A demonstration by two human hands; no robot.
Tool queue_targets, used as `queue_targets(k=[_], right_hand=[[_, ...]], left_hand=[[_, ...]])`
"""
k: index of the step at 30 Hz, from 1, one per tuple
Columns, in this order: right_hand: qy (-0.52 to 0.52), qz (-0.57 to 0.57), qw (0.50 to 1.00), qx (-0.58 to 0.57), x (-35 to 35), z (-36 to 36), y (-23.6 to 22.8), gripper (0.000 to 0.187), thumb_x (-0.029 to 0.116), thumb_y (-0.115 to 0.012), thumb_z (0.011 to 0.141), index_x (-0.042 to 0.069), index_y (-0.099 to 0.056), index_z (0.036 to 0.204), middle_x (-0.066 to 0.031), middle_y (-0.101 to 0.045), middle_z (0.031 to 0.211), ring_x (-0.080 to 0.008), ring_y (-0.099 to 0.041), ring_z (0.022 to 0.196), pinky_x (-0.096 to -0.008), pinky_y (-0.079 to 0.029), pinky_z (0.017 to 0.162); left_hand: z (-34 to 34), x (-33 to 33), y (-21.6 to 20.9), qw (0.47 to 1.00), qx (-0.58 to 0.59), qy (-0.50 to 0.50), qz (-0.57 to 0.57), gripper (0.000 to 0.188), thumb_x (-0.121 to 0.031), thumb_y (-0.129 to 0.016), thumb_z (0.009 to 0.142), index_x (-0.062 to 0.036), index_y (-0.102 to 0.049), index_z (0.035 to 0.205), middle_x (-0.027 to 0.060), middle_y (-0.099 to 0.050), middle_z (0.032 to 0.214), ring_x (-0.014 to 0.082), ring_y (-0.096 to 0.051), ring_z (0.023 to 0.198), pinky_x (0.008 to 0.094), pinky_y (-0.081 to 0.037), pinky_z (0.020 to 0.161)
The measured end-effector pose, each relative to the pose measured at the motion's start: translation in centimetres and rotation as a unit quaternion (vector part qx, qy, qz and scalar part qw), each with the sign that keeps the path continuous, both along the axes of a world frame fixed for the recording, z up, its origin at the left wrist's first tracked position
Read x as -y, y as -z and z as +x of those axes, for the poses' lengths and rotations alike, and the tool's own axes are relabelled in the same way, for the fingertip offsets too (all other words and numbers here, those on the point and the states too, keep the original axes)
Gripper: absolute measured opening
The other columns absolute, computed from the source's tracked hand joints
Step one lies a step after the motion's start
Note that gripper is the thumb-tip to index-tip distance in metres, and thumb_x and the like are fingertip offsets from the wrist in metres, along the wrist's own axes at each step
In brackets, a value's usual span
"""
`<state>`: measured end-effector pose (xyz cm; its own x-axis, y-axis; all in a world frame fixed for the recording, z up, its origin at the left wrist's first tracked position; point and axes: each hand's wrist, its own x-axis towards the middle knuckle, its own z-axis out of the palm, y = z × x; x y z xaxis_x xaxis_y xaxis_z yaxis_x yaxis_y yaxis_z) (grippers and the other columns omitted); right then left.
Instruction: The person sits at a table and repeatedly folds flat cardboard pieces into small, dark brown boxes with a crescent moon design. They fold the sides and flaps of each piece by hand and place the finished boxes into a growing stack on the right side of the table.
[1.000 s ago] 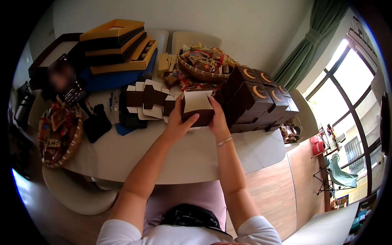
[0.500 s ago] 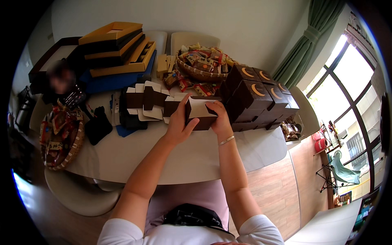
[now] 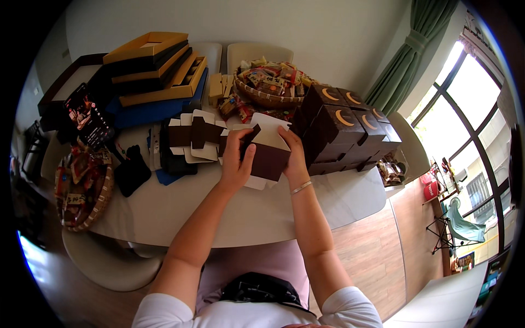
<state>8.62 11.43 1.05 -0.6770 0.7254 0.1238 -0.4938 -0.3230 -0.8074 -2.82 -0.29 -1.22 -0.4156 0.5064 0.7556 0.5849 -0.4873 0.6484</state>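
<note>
The white table (image 3: 153, 216) is the biggest thing near me. On its right side is a big pile of brown paper boxes (image 3: 339, 139), with yellow moon shapes on top. At the back left is a stack of black and gold trays (image 3: 143, 74). One woven basket (image 3: 104, 199) full of wrapped snacks is on my left, and some folded-up cards (image 3: 206, 133) lie in the middle.

The brown carton (image 3: 272, 159) is between my two hands, just left of the big pile. White flaps stick out at its top and bottom. My left hand (image 3: 236, 164) grips its left side, thumb in front. My right hand (image 3: 296, 156) holds its right side, fingers curled at the top edge. I can't tell if anything is inside.

I think it's light, thin and a bit smooth: stiff at the folds, but easy to dent on the flat parts. Best to hold it by the edges, softly.
</note>
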Motion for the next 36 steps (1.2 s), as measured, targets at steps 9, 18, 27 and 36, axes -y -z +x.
queue_targets(k=[9,18,27,36], right_hand=[[0.002,0.008,1.000,0.006,-0.3,0.1,0.3,0.023,0.022,-0.071,0.091,0.003,-0.068,0.103,-0.0043,-0.070,0.095,-0.0137,-0.067,0.084,-0.0266,-0.053,0.072],[0.133,0.068,0.988,-0.025,-0.3,-1.6,2.1,0.023,0.023,-0.068,0.096,0.001,-0.071,0.097,0.0009,-0.068,0.089,-0.0047,-0.057,0.076,-0.0216,-0.046,0.068],[0.138,0.125,0.982,0.006,-0.1,-1.7,2.3,0.025,0.022,-0.069,0.095,-0.001,-0.070,0.103,-0.0008,-0.069,0.093,-0.0060,-0.059,0.081,-0.0226,-0.047,0.071],[0.049,0.128,0.990,0.027,-0.7,-1.4,2.7,0.025,0.017,-0.067,0.094,-0.002,-0.067,0.111,-0.0034,-0.069,0.100,-0.0106,-0.063,0.090,-0.0253,-0.049,0.079]], left_hand=[[-0.4,0.1,-0.1,0.999,-0.042,0.028,-0.017,0.033,-0.029,-0.039,0.107,-0.0006,-0.052,0.118,0.0150,-0.052,0.109,0.0256,-0.054,0.097,0.0324,-0.043,0.087],[1.0,0.9,-1.5,0.976,-0.166,-0.111,-0.089,0.086,-0.026,-0.085,0.074,-0.0116,-0.035,0.142,0.0191,-0.040,0.134,0.0390,-0.050,0.119,0.0434,-0.049,0.094],[1.4,0.9,-1.3,0.969,-0.116,-0.114,-0.183,0.103,-0.010,-0.086,0.056,-0.0158,-0.029,0.142,0.0171,-0.040,0.133,0.0398,-0.050,0.119,0.0475,-0.052,0.090],[1.3,0.9,-1.3,0.960,-0.172,-0.161,-0.148,0.097,-0.009,-0.083,0.054,-0.0169,-0.038,0.139,0.0160,-0.047,0.128,0.0389,-0.054,0.110,0.0465,-0.053,0.085]])
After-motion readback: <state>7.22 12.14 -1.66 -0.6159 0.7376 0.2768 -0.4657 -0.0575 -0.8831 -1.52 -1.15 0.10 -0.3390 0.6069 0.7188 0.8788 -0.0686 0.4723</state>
